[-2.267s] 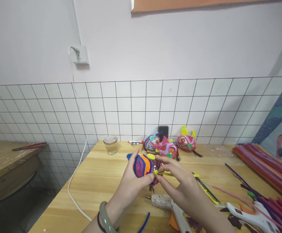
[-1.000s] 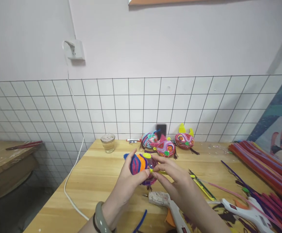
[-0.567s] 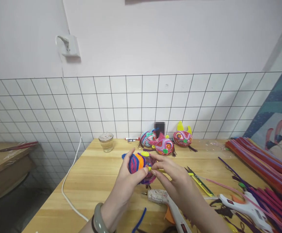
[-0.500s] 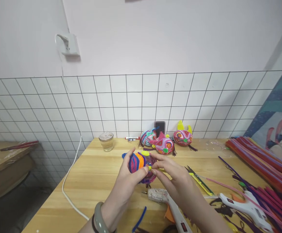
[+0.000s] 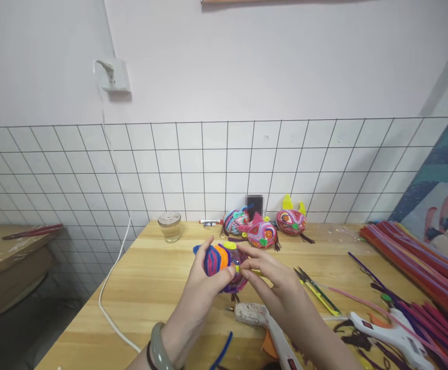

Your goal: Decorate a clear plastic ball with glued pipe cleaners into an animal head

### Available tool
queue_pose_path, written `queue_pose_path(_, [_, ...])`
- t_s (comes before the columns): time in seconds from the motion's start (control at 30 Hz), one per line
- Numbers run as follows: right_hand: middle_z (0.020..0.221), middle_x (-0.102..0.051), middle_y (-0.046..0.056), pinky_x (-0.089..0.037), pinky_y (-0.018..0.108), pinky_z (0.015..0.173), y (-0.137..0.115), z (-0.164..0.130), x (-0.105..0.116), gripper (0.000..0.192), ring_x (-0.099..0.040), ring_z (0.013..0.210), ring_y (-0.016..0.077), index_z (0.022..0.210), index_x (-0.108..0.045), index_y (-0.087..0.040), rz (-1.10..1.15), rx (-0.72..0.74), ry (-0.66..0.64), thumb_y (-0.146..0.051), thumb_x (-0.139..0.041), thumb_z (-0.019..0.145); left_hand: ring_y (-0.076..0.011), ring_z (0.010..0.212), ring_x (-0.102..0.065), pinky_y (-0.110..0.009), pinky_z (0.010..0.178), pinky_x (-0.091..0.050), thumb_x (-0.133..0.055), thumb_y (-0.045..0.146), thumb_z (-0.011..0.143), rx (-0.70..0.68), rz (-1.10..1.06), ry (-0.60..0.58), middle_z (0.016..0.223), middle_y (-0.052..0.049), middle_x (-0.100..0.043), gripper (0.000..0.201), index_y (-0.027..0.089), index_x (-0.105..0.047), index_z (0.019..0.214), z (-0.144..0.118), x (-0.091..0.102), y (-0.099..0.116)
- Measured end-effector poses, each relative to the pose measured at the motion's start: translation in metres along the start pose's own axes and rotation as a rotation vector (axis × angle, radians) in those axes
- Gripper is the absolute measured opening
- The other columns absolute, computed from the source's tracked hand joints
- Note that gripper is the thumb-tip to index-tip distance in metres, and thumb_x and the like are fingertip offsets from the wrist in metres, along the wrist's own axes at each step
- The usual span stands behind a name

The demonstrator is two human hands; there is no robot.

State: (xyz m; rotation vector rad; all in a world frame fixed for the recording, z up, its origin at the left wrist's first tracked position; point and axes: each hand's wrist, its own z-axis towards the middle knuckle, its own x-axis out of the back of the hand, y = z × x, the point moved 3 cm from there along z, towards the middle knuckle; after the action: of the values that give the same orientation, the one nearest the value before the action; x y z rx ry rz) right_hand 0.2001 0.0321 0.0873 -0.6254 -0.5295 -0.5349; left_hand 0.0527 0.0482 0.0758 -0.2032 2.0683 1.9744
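Both forearms reach in from below and meet above the middle of the light wooden table (image 5: 158,288). The left hand (image 5: 204,288), a grey-green bangle (image 5: 157,349) on its wrist, cups the round striped pipe-cleaner figure (image 5: 221,259) from the left, thumb and fingers wrapped around it and holding it clear of the tabletop. The right hand (image 5: 275,280) comes in from the right with thumb and forefinger pinched on a thin yellow pipe cleaner (image 5: 251,271), whose tip touches the figure's right side.

The table stands against a wall of white square tiles. At its back edge sit a small glass jar (image 5: 169,226) and three finished colourful pipe-cleaner heads (image 5: 264,228). Just below the hands lies a white glue gun (image 5: 264,321); a second white glue gun (image 5: 389,331) lies to the right, near a long bundle of red and purple pipe cleaners (image 5: 420,262). A white cable (image 5: 110,288) hangs from a wall socket.

The held figure is wound in blue, magenta and orange bands, with a yellow-green patch on top.
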Motion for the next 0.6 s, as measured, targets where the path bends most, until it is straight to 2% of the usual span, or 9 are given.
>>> queue_pose_path(0.33, [0.122, -0.063, 0.014, -0.050, 0.032, 0.092, 0.0005, -0.0024, -0.0041, 0.012, -0.060, 0.112, 0.0195, 0.087, -0.062, -0.021, 0.055, -0.071, 0.031, -0.017, -0.051, 0.090, -0.0227, 0.101, -0.061, -0.032, 0.086, -0.048, -0.072, 0.025, 0.071, -0.021, 0.009, -0.005, 0.116, -0.013, -0.063, 0.088, 0.016, -0.023, 0.143, 0.0001, 0.0027, -0.0008])
queue_pose_path(0.6, [0.120, -0.064, 0.013, -0.052, 0.035, 0.090, -0.0028, -0.0014, -0.0032, 0.012, -0.060, 0.112, 0.0216, 0.088, -0.061, -0.022, 0.063, -0.082, 0.063, -0.015, -0.051, 0.089, -0.0246, 0.096, -0.063, -0.036, 0.086, -0.049, -0.074, 0.026, 0.068, -0.004, 0.018, 0.026, 0.114, -0.013, -0.063, 0.085, 0.017, -0.029, 0.140, -0.0014, 0.0001, 0.0032])
